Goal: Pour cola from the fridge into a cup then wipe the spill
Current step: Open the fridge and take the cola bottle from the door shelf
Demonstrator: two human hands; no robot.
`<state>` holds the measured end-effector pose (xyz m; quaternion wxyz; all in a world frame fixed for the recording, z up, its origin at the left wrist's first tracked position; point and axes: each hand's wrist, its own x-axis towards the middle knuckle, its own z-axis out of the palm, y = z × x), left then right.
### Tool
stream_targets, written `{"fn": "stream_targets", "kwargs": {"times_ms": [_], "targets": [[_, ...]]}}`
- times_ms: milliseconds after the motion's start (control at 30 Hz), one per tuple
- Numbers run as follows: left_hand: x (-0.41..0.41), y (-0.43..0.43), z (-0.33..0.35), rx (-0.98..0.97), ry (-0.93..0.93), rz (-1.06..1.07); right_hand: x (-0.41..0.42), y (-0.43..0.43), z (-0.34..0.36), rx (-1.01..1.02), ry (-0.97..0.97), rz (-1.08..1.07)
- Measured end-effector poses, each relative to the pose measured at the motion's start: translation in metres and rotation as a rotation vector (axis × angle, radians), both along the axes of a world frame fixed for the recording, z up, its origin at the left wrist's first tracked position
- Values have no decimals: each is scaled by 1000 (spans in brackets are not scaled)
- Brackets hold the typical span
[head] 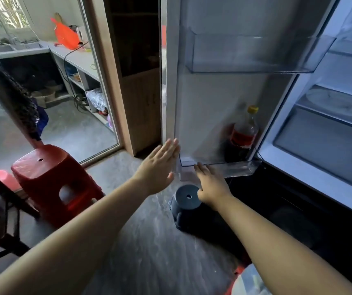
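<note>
The cola bottle (243, 135) stands upright, its long axis vertical and its yellow cap on top, in the bottom shelf (224, 168) of the open fridge door (202, 103), at the shelf's right end. The left hand (160, 165) is flat, fingers straight and together, palm turned toward the door's outer edge, fingertips touching it just left of the shelf. The right hand (210, 184) lies palm down, fingers stretched, holding nothing, fingertips at the shelf's front rim, left of the bottle. A grey stool (184, 201) sits on the floor below the shelf.
</note>
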<state>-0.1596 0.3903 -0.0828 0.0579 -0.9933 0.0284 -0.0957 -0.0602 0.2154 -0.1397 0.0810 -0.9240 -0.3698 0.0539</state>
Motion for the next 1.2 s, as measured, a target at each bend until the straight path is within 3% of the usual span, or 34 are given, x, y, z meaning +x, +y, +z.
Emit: {"fn": "stream_targets", "kwargs": {"times_ms": [133,300,567,633,700,833,967,1033,1200], "targets": [[8,-5,-29,-46,190,67,16,-1,4,56,30,48],[32,-33,-48,-174,280,61,41,-20,-3,7,-16,203],[47,-50,-73,-258,152,171,70,-38,6,158,74,257],[52,-49,-72,-292,139,197,87,-42,29,290,-8,197],[54,-51,-71,-282,158,220,109,-45,50,433,-210,103],[52,-54,-71,-214,180,236,159,-47,85,495,-512,-117],[52,-54,-71,-200,166,237,183,-45,90,446,-258,-265],[52,-53,-72,-204,159,234,181,-43,82,516,-149,-271],[53,-51,-76,-244,136,227,179,-40,77,619,-83,-253]]}}
